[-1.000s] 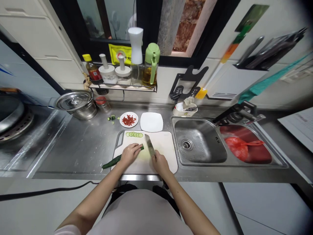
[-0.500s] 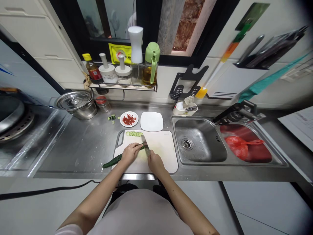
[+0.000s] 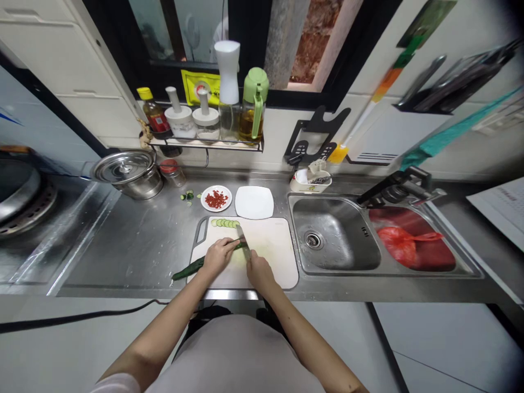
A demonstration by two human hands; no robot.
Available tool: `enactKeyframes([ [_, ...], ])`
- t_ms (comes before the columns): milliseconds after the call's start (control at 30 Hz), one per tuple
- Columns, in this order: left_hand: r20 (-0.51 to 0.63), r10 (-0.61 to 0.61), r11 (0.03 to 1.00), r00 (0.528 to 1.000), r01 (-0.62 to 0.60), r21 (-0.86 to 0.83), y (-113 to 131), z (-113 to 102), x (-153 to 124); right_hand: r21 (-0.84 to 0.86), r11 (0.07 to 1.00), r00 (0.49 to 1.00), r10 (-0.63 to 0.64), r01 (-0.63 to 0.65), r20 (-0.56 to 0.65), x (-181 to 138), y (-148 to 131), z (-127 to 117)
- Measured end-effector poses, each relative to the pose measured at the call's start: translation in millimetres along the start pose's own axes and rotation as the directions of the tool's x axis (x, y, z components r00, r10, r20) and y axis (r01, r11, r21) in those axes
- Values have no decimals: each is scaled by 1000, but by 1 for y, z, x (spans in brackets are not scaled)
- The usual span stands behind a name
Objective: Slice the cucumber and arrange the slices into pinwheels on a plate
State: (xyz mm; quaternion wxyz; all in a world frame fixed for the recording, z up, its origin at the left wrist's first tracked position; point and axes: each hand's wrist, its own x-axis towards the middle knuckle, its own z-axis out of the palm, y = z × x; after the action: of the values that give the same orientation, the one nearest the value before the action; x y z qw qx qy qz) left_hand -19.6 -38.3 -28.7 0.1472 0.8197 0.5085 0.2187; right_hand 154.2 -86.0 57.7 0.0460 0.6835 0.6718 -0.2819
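Head view, looking down on a steel counter (image 3: 123, 245): white cutting board (image 3: 272, 256) with a grey edge, near the front rim, a grey handle at its left end. Dark green cucumber (image 3: 189, 269) lies aslant on the board, its far left end past the board's edge and over the counter, its middle hidden beneath the left hand (image 3: 218, 255). Left fingers closed, bent over the cucumber and pressing it near its right end; thumb position cannot be told.

Right hand (image 3: 260, 272) closed around the handle of a knife (image 3: 241, 236); fingers wrapped, handle mostly covered. Blade points away from the body, leaning a little left, and crosses at the cucumber's right end, just beside the left fingertips. Depth of the cut cannot be told from this angle.

Pale green slices (image 3: 225, 223) overlap in a row along the board's far edge, blade tip near the last of them. Beyond the board: round plate (image 3: 203, 201) bearing small red pieces, and beside it a white square plate (image 3: 254, 202). Green scraps (image 3: 188, 195) on the counter, left of the round plate. Farther left, lidded steel pot (image 3: 145, 184) and red-lidded jar (image 3: 172, 174). To the right, double sink (image 3: 339, 262), red plastic bag (image 3: 397, 246) in its right basin
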Motion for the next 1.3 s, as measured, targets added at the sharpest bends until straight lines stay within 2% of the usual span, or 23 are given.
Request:
enactKeyframes([
  [467, -15, 43, 999, 999, -43, -13, -3, 1, 2, -12, 1000, 1000, -17, 18, 22, 17, -6, 2],
  [833, -44, 63, 998, 997, -64, -10, -2, 2, 1, -51, 999, 996, -6, 11, 93, -10, 1, 2],
  [1167, -41, 65, 998, 997, -65, 0, -1, 0, 0, -38, 999, 994, -12, 16, 109, 10, -11, -8],
  [1300, -45, 65, 998, 997, -66, -2, -2, 1, 0, -51, 999, 993, 7, -1, 120, 3, -9, -4],
])
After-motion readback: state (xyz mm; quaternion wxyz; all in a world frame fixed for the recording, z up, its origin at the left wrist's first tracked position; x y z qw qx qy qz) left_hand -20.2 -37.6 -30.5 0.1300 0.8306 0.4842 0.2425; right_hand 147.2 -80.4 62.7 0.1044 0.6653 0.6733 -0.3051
